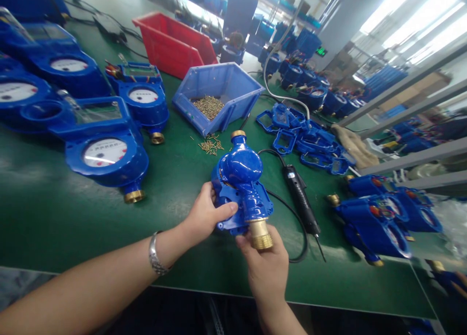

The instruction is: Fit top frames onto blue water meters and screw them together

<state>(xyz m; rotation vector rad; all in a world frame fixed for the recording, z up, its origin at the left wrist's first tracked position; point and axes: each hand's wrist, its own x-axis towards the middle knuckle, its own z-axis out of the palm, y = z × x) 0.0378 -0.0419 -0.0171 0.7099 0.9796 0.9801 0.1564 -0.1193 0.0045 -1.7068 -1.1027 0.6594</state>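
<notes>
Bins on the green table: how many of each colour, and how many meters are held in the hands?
Red bin: 1
Blue bin, with screws inside: 1
Blue meter held by left hand and right hand: 1
Total: 3

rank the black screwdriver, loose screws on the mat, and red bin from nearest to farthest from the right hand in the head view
From the right hand:
1. black screwdriver, just to its right on the mat.
2. loose screws, farther up, left of the held meter.
3. red bin, far back on the left.
</notes>
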